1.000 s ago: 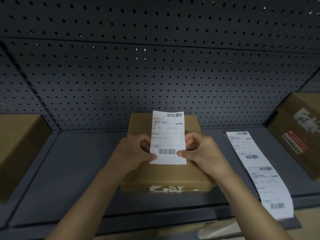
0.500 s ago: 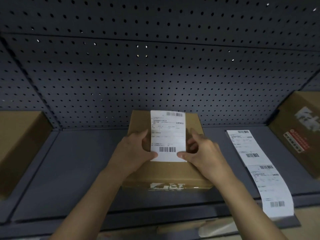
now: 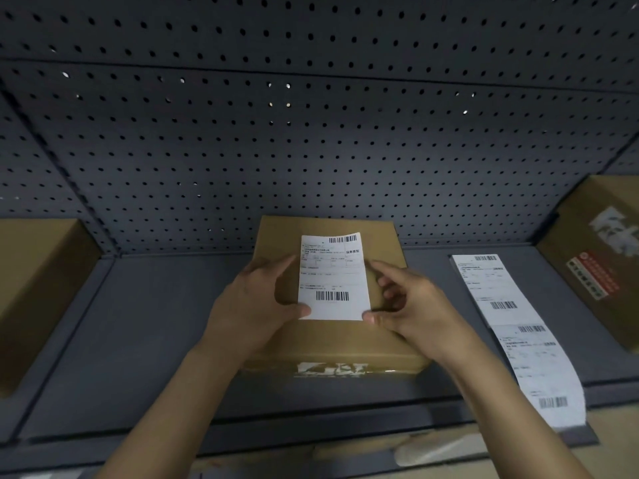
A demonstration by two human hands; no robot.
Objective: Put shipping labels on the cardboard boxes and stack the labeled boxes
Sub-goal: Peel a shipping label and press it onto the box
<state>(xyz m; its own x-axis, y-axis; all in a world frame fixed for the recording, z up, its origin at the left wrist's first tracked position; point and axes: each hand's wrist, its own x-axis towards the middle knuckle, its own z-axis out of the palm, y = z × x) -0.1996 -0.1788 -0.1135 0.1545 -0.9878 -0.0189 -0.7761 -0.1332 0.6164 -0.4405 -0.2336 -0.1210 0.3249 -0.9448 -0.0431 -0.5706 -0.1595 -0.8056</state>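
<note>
A brown cardboard box (image 3: 332, 344) sits in the middle of the dark shelf, against the pegboard. A white shipping label (image 3: 332, 275) with two barcodes lies almost flat on the box's top. My left hand (image 3: 257, 307) pinches the label's lower left corner, thumb on top. My right hand (image 3: 406, 305) pinches the lower right corner the same way. The label's top right corner still curls up slightly. To the right, a strip of further labels (image 3: 511, 326) runs along the shelf and hangs over its front edge.
A second cardboard box (image 3: 38, 288) stands at the left end of the shelf. Another box (image 3: 601, 250) with a red-and-white sticker leans at the right end. The dark pegboard wall (image 3: 311, 140) rises behind. The shelf's front lip (image 3: 311, 420) runs below the box.
Both hands have lowered the label from upright in the air down onto the box top. Their grip on its lower corners is unchanged.
</note>
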